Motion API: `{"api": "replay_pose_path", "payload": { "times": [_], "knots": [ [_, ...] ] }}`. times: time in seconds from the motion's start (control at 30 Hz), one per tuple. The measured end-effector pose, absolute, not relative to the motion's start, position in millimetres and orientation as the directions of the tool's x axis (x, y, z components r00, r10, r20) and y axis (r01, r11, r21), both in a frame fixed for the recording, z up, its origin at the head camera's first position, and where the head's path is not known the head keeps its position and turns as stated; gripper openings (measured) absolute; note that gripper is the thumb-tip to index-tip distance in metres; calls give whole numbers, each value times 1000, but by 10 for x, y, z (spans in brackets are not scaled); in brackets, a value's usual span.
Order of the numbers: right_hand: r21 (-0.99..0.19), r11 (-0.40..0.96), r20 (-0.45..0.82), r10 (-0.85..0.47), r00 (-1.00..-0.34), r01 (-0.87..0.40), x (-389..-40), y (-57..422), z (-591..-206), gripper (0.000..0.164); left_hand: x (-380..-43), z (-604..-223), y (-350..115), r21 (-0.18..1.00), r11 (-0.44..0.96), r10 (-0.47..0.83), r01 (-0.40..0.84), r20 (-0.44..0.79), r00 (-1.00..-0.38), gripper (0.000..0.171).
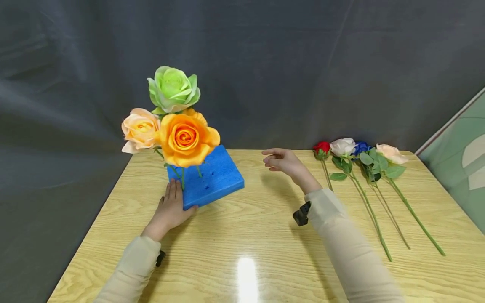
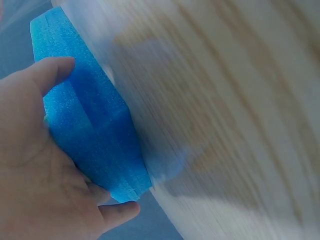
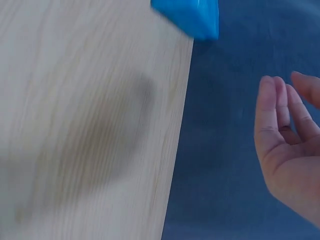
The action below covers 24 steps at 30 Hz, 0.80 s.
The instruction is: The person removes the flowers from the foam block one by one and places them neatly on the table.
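Note:
A blue foam block (image 1: 223, 179) lies at the back left of the table. Three artificial roses stand upright in it: a green rose (image 1: 173, 89), an orange rose (image 1: 186, 139) and a peach rose (image 1: 140, 129). My left hand (image 1: 170, 210) grips the block's near left corner, thumb along the front face and fingers at the left side. The left wrist view shows the thumb and little finger spread around the blue foam (image 2: 95, 110). To the right of the block, my right hand (image 1: 286, 163) hovers above the table, holding nothing, its fingers loosely bent.
On the right lie a red rose (image 1: 322, 148), a white rose (image 1: 342, 147), a blue rose (image 1: 361, 147) and a pale peach rose (image 1: 392, 154), stems toward me. A dark curtain (image 1: 265, 75) hangs behind the wooden table (image 1: 219, 244). Small holes dot the block's top.

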State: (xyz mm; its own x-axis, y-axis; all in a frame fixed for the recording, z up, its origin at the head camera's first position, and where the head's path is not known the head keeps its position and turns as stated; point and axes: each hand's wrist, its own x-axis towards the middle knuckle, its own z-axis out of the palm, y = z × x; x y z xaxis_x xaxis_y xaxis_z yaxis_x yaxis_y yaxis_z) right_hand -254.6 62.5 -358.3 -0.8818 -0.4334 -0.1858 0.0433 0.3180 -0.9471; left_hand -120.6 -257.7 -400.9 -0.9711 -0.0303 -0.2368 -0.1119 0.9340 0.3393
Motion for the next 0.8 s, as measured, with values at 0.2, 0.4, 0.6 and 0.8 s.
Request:
{"api": "replay_pose_path", "payload": {
  "times": [0.2, 0.4, 0.6, 0.8],
  "knots": [
    [-968, 249, -104, -467, -878, -18, -2434, 243, -3532, 39, -1214, -4028, -2592, 334, 936, -35, -113, -229, -973, 98],
    [-984, 173, -48, -482, -875, -41, -2351, -32, -3501, 39, -1201, -4042, -2602, 341, 934, -33, -110, -225, -974, 98],
    [-989, 123, 11, -514, -858, -87, -2283, -212, -3496, 38, -1195, -4030, -2591, 340, 934, -33, -109, -223, -974, 98],
    [-988, 120, 21, -526, -850, -98, -2227, -344, -3529, 39, -1204, -4029, -2573, 333, 936, -35, -109, -220, -975, 97]
  ]
}}
